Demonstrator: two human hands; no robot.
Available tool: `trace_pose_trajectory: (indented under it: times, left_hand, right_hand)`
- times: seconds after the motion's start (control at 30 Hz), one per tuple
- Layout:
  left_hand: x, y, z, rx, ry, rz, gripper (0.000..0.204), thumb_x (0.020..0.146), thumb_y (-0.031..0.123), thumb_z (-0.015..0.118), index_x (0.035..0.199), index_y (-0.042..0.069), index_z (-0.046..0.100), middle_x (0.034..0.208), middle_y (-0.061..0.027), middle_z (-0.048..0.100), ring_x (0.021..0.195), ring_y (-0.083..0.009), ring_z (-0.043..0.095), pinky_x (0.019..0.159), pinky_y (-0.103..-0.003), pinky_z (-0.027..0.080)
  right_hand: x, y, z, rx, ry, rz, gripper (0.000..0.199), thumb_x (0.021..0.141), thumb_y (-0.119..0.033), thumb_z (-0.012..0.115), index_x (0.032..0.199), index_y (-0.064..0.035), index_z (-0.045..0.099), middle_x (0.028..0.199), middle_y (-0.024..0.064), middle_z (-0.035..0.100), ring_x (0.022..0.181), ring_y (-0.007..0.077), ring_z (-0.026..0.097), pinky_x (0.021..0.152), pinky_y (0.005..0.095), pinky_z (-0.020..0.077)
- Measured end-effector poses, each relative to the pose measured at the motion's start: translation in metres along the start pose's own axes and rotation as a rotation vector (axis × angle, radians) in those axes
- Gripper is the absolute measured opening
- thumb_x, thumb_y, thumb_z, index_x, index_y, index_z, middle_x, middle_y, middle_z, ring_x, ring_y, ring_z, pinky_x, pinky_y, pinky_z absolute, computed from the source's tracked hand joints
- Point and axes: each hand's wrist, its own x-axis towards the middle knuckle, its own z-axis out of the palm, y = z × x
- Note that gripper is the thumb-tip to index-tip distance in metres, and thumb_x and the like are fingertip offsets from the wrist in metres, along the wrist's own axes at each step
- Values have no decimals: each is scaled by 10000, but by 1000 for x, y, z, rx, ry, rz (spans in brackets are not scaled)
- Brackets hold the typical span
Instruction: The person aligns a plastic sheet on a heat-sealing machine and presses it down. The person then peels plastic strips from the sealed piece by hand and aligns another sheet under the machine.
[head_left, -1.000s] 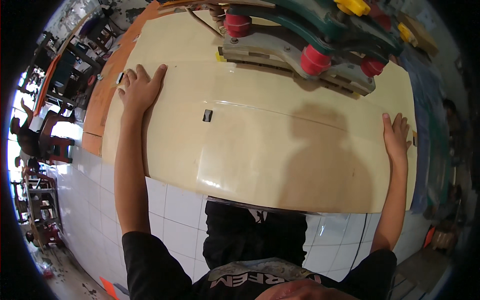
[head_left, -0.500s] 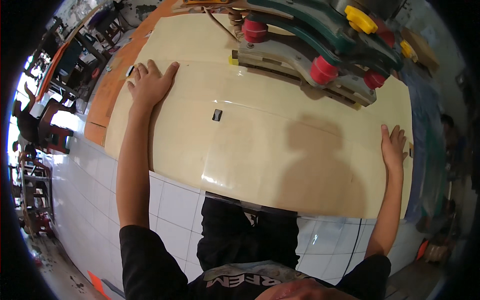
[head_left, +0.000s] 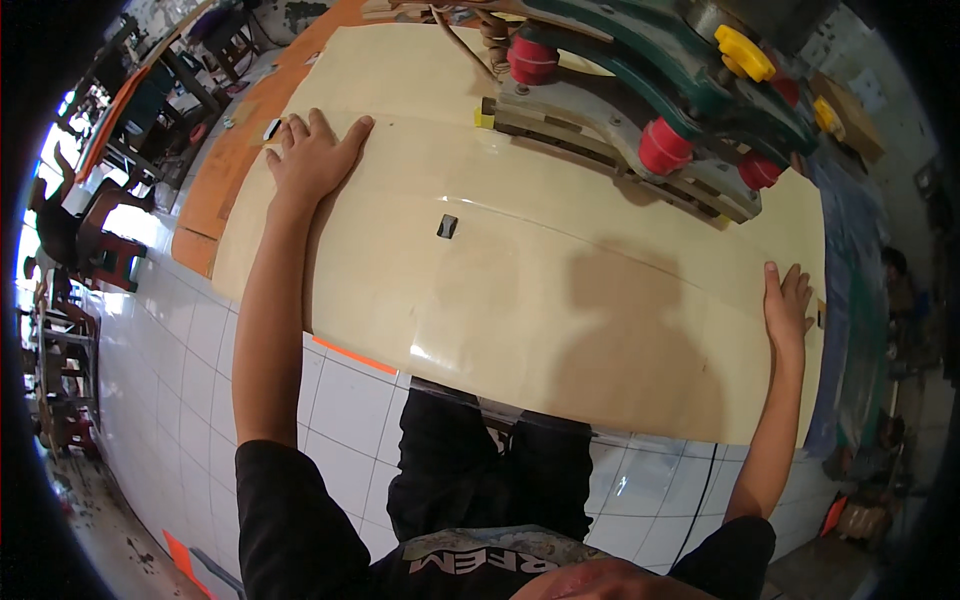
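A large, glossy, cream-yellow sheet [head_left: 500, 300] lies across the table, with crease or seam lines running over it. Flat on its left part rests my left hand [head_left: 316, 158], fingers spread, its fingertips near a small dark piece with a white edge [head_left: 272, 129]. My right hand [head_left: 789, 308] lies on the sheet close to its right edge, thumb and fingers apart. Neither hand holds anything. A small dark rectangular piece [head_left: 447, 227] sits on the sheet between them. Beyond it stands a machine head [head_left: 625, 165] with green arms, red knobs and a long bar over the sheet.
The orange-brown tabletop [head_left: 195, 235] shows past the sheet's left side. Yellow knobs [head_left: 745, 53] top the machine. Blue plastic sheeting [head_left: 845, 310] hangs at the right. Stools and benches stand at the far left on white floor tiles [head_left: 190, 345]. A black cable [head_left: 705, 490] crosses the floor.
The view has shifted slightly, so the machine and small dark piece appear a little farther right. An orange strip now shows beneath the sheet's near left edge. Both hands stay flat on the sheet.
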Motion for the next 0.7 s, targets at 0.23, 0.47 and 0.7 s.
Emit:
trace_pose_trajectory:
  times: [0.23,0.47,0.7]
  left_hand:
    - [1,0,0,9,-12,-4,1008,833,755,377,1459,-30,287,1518,-308,207,1452,-390,139,1115,-624,70]
    - [2,0,1,-2,-9,-2,1016,830,761,374,1460,-29,284,1517,-310,205,1450,-395,141,1118,-619,70]
    - [2,-2,2,-8,18,13,1008,831,759,384,1443,-39,311,1510,-317,216,1449,-397,144,1118,-619,77]
  right_hand:
    - [-1,-1,-2,0,-3,0,941,890,-741,245,1522,-54,126,1582,207,58,1466,371,21,1113,650,17]
    - [-1,-1,-3,-1,-13,9,935,893,-735,253,1523,-55,122,1583,205,54,1467,370,18,1114,648,11]
    - [-3,-1,-4,29,4,-15,932,897,-729,255,1521,-49,122,1580,215,52,1465,376,9,1126,627,5]
